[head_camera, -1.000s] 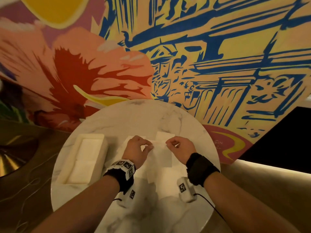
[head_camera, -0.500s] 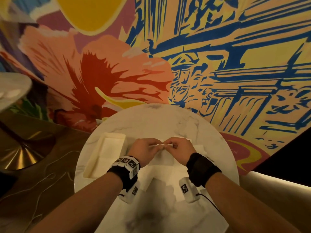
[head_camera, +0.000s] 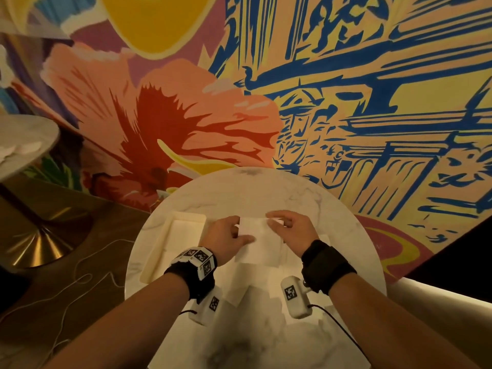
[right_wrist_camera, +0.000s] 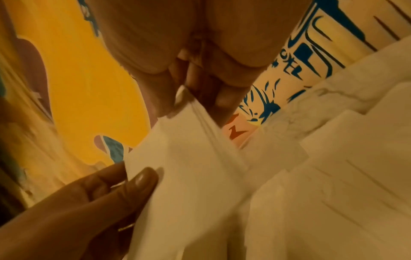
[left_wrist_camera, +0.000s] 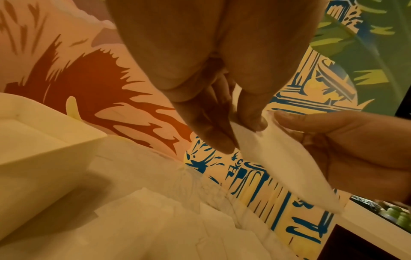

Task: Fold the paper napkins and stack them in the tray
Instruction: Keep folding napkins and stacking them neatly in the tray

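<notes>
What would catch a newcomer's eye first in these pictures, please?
First the bright mural of a red flower and blue buildings filling the wall behind the round marble table. Then, mid-table, the left hand and right hand pinching a white napkin between them, the cream tray to their left.

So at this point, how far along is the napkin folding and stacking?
Done: the tray already seems to hold folded napkins, though the count is unclear. In hand: the left hand and right hand both pinch one napkin above the table, apparently mid-fold. Left: several loose napkins lie spread on the table, so plenty remains.
</notes>
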{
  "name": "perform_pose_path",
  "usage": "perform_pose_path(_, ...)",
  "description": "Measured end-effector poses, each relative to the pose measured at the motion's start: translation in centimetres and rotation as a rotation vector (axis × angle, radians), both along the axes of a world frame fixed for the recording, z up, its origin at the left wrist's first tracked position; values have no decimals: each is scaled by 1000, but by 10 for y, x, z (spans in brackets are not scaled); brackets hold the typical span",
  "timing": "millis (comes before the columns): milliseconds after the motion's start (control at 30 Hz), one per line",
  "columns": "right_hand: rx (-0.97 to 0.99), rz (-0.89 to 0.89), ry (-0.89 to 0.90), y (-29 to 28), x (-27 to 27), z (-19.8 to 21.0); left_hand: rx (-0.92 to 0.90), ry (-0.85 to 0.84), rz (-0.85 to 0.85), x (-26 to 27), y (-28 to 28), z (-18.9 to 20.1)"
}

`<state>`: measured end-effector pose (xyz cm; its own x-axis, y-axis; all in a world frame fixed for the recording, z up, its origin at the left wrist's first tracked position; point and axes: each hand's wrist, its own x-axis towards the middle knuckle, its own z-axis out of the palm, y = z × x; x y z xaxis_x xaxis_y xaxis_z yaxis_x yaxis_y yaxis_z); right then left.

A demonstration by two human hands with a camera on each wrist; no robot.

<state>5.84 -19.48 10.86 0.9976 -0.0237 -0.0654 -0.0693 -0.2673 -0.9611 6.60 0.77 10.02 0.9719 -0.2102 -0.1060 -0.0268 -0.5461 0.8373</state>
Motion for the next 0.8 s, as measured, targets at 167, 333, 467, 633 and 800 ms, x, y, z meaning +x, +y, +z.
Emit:
perform_pose_path(167, 170, 24, 62, 16, -9, -11, -150, -34, 95, -2, -8, 3)
perform_pose_path(333, 144, 8, 69, 19, -11, -13, -217, 26, 62, -9, -9, 12)
perform_pose_path(467, 235, -27, 192, 15, -10, -13, -179, 0, 151, -6, -2, 12)
perform_pose_path(633, 311, -94, 216, 17, -6, -19, -204, -25, 231, -4, 10, 11)
perform_pose_path(800, 274, -59, 216, 30, -6, -19, -209, 75, 188, -12, 25, 2)
